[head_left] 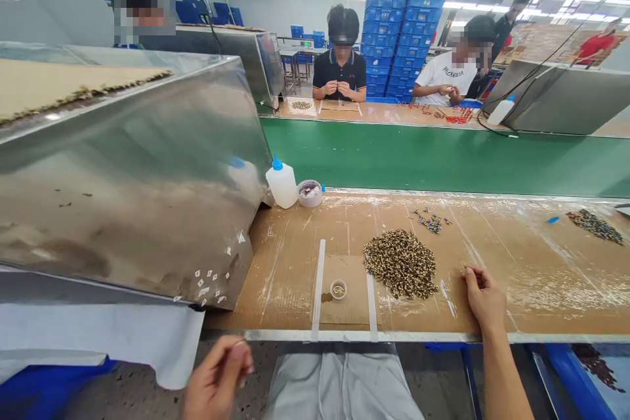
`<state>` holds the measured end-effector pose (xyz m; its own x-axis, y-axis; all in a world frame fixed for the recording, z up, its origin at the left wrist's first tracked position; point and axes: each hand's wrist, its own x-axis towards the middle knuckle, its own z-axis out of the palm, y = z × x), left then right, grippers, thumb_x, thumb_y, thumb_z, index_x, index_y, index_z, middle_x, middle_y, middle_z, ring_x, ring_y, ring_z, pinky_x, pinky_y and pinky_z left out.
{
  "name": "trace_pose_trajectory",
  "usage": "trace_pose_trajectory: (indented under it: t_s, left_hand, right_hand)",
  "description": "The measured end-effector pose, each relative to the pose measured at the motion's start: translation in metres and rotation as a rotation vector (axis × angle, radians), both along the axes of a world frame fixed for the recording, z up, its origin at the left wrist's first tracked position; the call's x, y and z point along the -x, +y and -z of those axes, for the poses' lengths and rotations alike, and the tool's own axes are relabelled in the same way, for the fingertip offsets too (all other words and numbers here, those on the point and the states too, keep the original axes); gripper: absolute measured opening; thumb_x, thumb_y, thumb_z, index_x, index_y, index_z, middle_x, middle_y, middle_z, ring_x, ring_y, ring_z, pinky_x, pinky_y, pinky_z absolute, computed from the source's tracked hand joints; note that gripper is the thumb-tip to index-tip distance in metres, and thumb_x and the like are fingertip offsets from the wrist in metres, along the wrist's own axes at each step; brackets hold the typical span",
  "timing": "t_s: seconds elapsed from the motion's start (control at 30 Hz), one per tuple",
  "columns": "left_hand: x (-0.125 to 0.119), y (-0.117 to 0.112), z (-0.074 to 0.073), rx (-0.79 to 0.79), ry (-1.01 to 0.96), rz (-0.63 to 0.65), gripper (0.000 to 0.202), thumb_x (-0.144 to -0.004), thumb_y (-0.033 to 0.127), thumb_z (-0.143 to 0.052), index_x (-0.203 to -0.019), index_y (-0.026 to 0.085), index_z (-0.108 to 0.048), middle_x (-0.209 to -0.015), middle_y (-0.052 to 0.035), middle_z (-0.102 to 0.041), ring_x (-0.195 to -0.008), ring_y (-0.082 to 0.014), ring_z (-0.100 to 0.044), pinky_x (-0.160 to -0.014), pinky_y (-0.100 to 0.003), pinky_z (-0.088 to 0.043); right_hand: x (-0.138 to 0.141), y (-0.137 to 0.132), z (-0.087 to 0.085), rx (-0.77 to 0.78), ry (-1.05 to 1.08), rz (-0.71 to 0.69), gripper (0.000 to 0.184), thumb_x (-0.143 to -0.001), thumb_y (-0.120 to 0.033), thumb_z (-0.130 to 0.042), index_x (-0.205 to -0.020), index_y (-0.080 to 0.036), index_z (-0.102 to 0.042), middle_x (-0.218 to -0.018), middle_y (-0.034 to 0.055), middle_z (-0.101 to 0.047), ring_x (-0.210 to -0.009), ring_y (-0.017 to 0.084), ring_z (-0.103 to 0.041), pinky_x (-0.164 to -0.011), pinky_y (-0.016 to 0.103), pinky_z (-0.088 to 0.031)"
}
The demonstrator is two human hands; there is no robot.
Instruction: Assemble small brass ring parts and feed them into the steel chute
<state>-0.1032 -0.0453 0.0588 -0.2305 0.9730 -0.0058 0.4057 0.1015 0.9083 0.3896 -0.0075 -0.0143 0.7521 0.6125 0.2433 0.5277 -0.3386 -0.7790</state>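
My right hand (485, 300) rests on the cardboard-covered bench (541, 275), fingers curled with the tips pinched on a tiny piece I cannot make out, just right of a heap of small dark-and-gold parts (401, 262). My left hand (219, 380) hangs below the bench edge near my lap, fingers pinched together, with whatever they hold hidden. A small clear ring (338, 289) sits between two white strips (319, 289) in front of me.
A big steel hood (132, 190) fills the left. A white squeeze bottle (282, 184) and a small tub (310, 193) stand by it. A green conveyor belt (443, 157) runs across. Two people work opposite; blue crates (401, 33) are stacked behind.
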Motion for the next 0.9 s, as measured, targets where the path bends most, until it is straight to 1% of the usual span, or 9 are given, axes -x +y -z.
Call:
trace_pose_trajectory:
  t_s: [0.1,0.2,0.33,0.4,0.5,0.57,0.63,0.77,0.9]
  left_hand:
    - [-0.025,0.018,0.008,0.057,-0.073,0.185,0.064,-0.075,0.081,-0.055,-0.060,0.019,-0.062,-0.058,-0.0043,-0.062,-0.054,-0.0177,-0.059,-0.053,-0.026,-0.051]
    - [-0.036,0.038,0.011,0.036,-0.037,0.289,0.055,-0.083,0.069,-0.051,-0.065,0.018,-0.061,-0.062,-0.0039,-0.063,-0.060,-0.0174,-0.060,-0.058,-0.025,-0.049]
    - [-0.048,0.060,0.013,-0.014,0.114,0.327,0.047,-0.089,0.059,-0.039,-0.063,0.020,-0.046,-0.058,0.0009,-0.051,-0.055,-0.0139,-0.048,-0.057,-0.024,-0.042]
    - [-0.052,0.068,0.016,-0.017,0.162,0.339,0.047,-0.090,0.057,-0.034,-0.060,0.021,-0.041,-0.056,0.0016,-0.048,-0.053,-0.0135,-0.045,-0.056,-0.025,-0.038]
    - [-0.056,0.077,0.021,-0.018,0.188,0.329,0.050,-0.091,0.057,-0.031,-0.058,0.021,-0.038,-0.052,0.0018,-0.045,-0.051,-0.0133,-0.043,-0.054,-0.025,-0.033]
    - [-0.057,0.081,0.023,-0.016,0.186,0.337,0.053,-0.092,0.059,-0.031,-0.056,0.020,-0.039,-0.051,0.0010,-0.047,-0.051,-0.0134,-0.044,-0.054,-0.025,-0.033]
    - [-0.054,0.083,0.024,0.002,0.167,0.378,0.055,-0.092,0.059,-0.033,-0.056,0.019,-0.045,-0.052,-0.0012,-0.053,-0.053,-0.0147,-0.050,-0.055,-0.026,-0.036]
    - [-0.040,0.084,0.020,0.044,0.150,0.438,0.051,-0.090,0.055,-0.040,-0.063,0.018,-0.060,-0.064,-0.0057,-0.067,-0.064,-0.0193,-0.061,-0.063,-0.027,-0.044]
    - [-0.021,0.083,0.014,0.035,0.212,0.399,0.042,-0.089,0.050,-0.046,-0.066,0.018,-0.061,-0.063,-0.0036,-0.066,-0.063,-0.0189,-0.060,-0.062,-0.027,-0.044]
  right_hand:
    - [0.001,-0.001,-0.001,0.010,-0.007,0.017,0.068,-0.068,-0.085,-0.045,-0.075,-0.020,-0.065,-0.065,0.0127,-0.072,-0.062,0.026,-0.066,-0.063,0.038,-0.051]
    - [0.003,-0.002,-0.004,0.019,-0.001,0.026,0.067,-0.067,-0.083,-0.046,-0.075,-0.019,-0.065,-0.066,0.0132,-0.072,-0.063,0.027,-0.066,-0.064,0.038,-0.051]
    - [0.006,-0.002,-0.010,0.039,0.011,0.030,0.063,-0.065,-0.081,-0.047,-0.073,-0.021,-0.062,-0.067,0.0144,-0.072,-0.065,0.028,-0.065,-0.064,0.038,-0.051]
    - [0.007,-0.002,-0.012,0.055,0.015,0.033,0.061,-0.063,-0.080,-0.046,-0.071,-0.021,-0.061,-0.068,0.0153,-0.072,-0.066,0.028,-0.066,-0.064,0.039,-0.052]
    - [0.010,-0.001,-0.016,0.069,0.002,0.035,0.060,-0.063,-0.079,-0.045,-0.071,-0.022,-0.062,-0.067,0.0155,-0.072,-0.066,0.030,-0.067,-0.065,0.040,-0.052]
    - [0.011,-0.001,-0.018,0.072,-0.009,0.038,0.060,-0.064,-0.079,-0.045,-0.071,-0.022,-0.061,-0.066,0.0151,-0.071,-0.066,0.030,-0.067,-0.064,0.041,-0.052]
    - [0.013,-0.001,-0.020,0.081,-0.003,0.042,0.059,-0.063,-0.079,-0.044,-0.070,-0.023,-0.060,-0.066,0.0152,-0.071,-0.066,0.030,-0.067,-0.064,0.041,-0.052]
    - [0.015,-0.001,-0.024,0.102,0.055,0.049,0.057,-0.059,-0.077,-0.045,-0.070,-0.023,-0.060,-0.067,0.0155,-0.071,-0.067,0.030,-0.066,-0.066,0.042,-0.052]
    - [0.017,0.001,-0.030,0.119,0.091,0.046,0.054,-0.056,-0.073,-0.046,-0.071,-0.023,-0.059,-0.069,0.0145,-0.071,-0.067,0.030,-0.065,-0.069,0.043,-0.052]
